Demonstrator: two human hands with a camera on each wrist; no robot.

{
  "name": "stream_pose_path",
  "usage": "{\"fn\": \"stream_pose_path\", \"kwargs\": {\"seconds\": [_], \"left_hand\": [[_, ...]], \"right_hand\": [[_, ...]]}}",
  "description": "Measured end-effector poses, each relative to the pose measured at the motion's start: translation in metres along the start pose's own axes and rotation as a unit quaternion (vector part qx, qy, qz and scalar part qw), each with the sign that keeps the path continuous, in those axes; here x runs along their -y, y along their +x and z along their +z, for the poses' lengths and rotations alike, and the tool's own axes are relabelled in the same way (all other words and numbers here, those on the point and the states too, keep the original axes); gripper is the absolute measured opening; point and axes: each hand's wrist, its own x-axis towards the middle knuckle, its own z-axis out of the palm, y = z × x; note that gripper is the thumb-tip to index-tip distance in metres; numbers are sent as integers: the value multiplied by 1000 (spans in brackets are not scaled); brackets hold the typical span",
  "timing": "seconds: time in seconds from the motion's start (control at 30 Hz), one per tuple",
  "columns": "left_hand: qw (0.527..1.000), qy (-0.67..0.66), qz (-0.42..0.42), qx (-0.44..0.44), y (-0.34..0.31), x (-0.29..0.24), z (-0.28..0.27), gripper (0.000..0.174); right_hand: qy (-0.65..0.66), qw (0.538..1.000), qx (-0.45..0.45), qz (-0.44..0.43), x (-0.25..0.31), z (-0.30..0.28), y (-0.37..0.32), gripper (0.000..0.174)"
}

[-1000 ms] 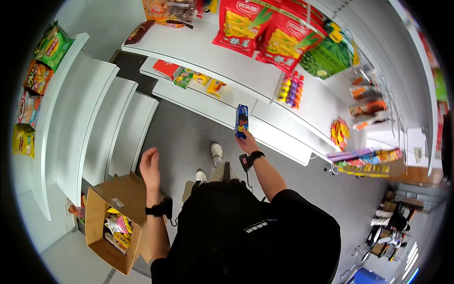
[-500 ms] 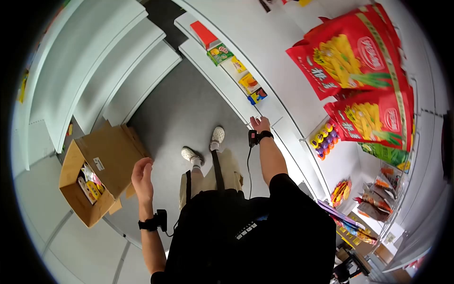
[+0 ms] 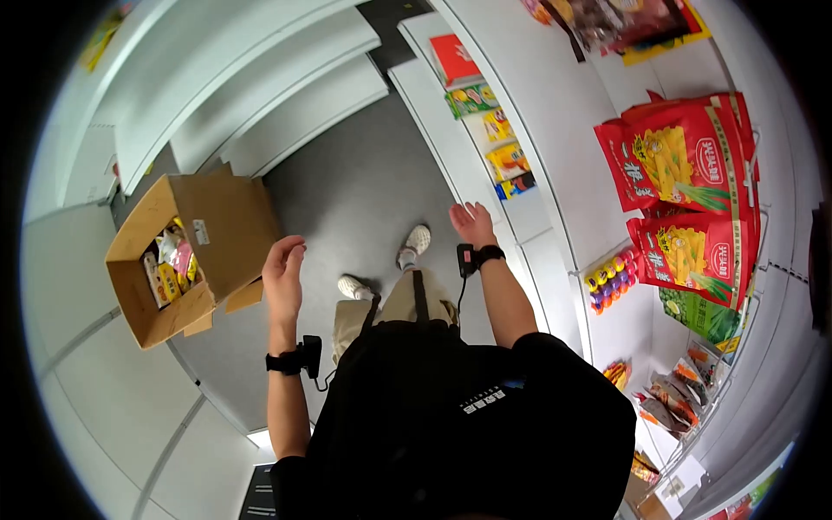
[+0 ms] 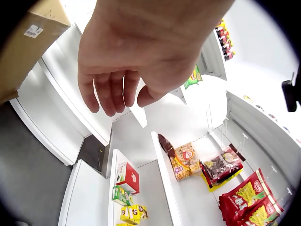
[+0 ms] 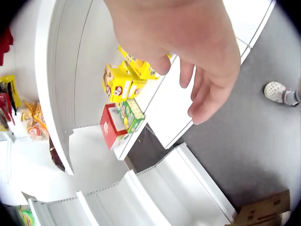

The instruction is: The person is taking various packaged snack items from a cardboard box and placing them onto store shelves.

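Note:
My right hand (image 3: 474,225) is empty, fingers loosely spread, just off the edge of the low shelf (image 3: 439,130). On that shelf stand a red box (image 3: 454,59), a green box (image 3: 471,100), yellow boxes (image 3: 507,162) and, nearest the hand, a blue box (image 3: 516,185). The right wrist view shows the same hand (image 5: 188,42) with its fingers bent slightly and touching nothing. My left hand (image 3: 283,270) hangs empty beside the cardboard box (image 3: 227,230); its relaxed fingers (image 4: 110,92) show in the left wrist view.
Snack packets (image 3: 184,258) lie inside the cardboard box, on the floor at the left. Higher shelving on the right holds red snack bags (image 3: 685,165), colourful tubes (image 3: 612,282) and hanging packets. More white shelves (image 3: 299,108) stand ahead on the left.
The blue box, held in my right hand a second ago, now stands on the low shelf, and that hand has drawn back from it. The head view has turned.

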Motion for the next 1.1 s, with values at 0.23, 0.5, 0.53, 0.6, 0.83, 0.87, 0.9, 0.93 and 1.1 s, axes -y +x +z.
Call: {"fn": "stream_pose_path", "kwargs": {"seconds": [0.23, 0.5, 0.53, 0.6, 0.83, 0.87, 0.9, 0.93, 1.1], "left_hand": [[994, -34, 61, -89, -38, 10, -87, 16], [969, -131, 38, -207, -107, 86, -263, 19], [962, -144, 40, -229, -118, 95, -282, 19], [954, -135, 23, -267, -138, 116, -317, 19], [936, -146, -33, -320, -181, 157, -398, 24], [934, -153, -38, -322, -182, 162, -407, 24], [931, -160, -42, -324, -182, 163, -415, 24], [929, -166, -46, -327, -179, 163, -424, 25], [921, -167, -42, -351, -162, 164, -471, 27]], "right_hand": [[-84, 992, 60, 72, -94, 30, -17, 48], [-165, 969, 145, 112, -269, 111, -125, 35], [-175, 963, 163, 127, -294, 115, -134, 34], [-190, 952, 175, 166, -344, 124, -151, 34], [-246, 906, 226, 259, -476, 162, -196, 33], [-252, 901, 230, 267, -488, 167, -198, 33], [-264, 898, 229, 267, -499, 171, -200, 33], [-274, 895, 227, 268, -509, 177, -202, 33], [-305, 880, 220, 292, -560, 196, -196, 35]]}}
